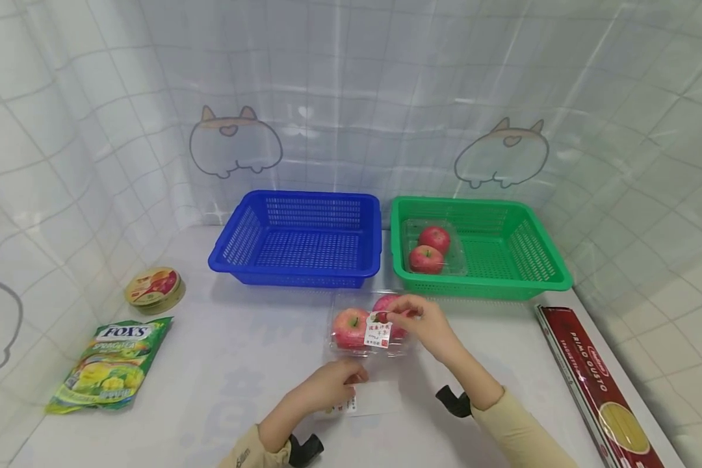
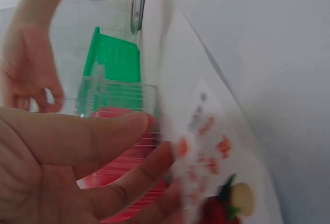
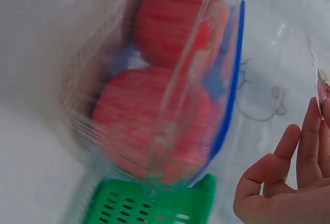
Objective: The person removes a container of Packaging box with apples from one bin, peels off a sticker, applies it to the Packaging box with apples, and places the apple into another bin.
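A clear plastic box [image 1: 346,353] with red apples [image 1: 350,326] inside sits mid-table. Above its lid, my right hand [image 1: 426,327] pinches a small white label [image 1: 377,333] by its upper edge, thumb against fingertips. The label bears red characters and a fruit picture. On the table in front of the box lies a white sheet [image 1: 380,400] with another printed label [image 2: 203,152]. My left hand [image 1: 325,386] rests over the sheet's left end, its fingertips [image 2: 164,154] right at the paper and the thumb apart from them.
Behind the box stand a blue basket [image 1: 295,276] and a green basket [image 1: 480,286]; the green one holds another clear box of apples [image 1: 427,259]. At left are a round tin [image 1: 154,289] and a Fox's bag [image 1: 108,367]. A red spaghetti box [image 1: 597,383] lies at right.
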The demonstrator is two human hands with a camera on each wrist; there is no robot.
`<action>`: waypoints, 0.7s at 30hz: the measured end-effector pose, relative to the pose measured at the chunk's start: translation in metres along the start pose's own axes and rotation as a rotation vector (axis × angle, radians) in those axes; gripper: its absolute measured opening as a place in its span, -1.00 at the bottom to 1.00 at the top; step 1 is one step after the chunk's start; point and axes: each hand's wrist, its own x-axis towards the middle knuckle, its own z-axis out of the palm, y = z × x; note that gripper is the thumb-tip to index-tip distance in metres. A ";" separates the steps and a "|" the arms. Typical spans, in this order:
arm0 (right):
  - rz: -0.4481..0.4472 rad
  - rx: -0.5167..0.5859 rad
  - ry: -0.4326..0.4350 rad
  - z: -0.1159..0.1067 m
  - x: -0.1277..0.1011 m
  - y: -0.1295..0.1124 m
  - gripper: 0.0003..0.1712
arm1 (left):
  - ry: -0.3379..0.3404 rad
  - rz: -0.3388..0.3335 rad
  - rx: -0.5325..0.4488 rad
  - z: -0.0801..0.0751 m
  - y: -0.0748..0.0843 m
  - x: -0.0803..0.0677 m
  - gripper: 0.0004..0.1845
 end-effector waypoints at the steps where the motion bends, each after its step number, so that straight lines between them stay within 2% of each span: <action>1: 0.015 0.009 0.008 0.000 0.005 0.002 -0.84 | 0.001 0.016 0.023 -0.001 0.001 -0.001 -0.74; 3: 0.040 0.018 0.011 0.001 0.013 0.006 -0.83 | -0.007 0.043 0.042 -0.003 0.004 -0.004 -0.74; 5: 0.067 0.016 0.013 0.002 0.021 0.010 -0.82 | -0.031 0.073 0.007 -0.007 0.007 -0.007 -0.75; 8: 0.088 -0.004 0.013 0.004 0.031 0.015 -0.82 | -0.080 0.087 -0.143 -0.018 0.012 -0.012 -0.80; 10: 0.093 -0.015 0.005 0.005 0.035 0.019 -0.82 | -0.074 0.093 -0.230 -0.026 0.015 -0.014 -0.83; 11: 0.093 -0.016 -0.001 0.005 0.037 0.020 -0.82 | -0.049 0.099 -0.255 -0.031 0.016 -0.014 -0.83; 13: 0.082 -0.018 -0.014 0.006 0.040 0.023 -0.83 | 0.051 0.106 -0.261 -0.039 0.018 -0.012 -0.84; 16: 0.063 -0.019 -0.023 0.007 0.043 0.027 -0.84 | 0.282 0.097 -0.180 -0.048 0.021 -0.004 -0.83; 18: 0.059 -0.020 -0.023 0.008 0.043 0.028 -0.86 | 0.423 0.065 -0.107 -0.051 0.021 0.005 -0.82; 21: 0.059 -0.035 -0.016 0.010 0.044 0.029 -0.87 | 0.560 0.051 0.007 -0.050 0.018 0.019 -0.81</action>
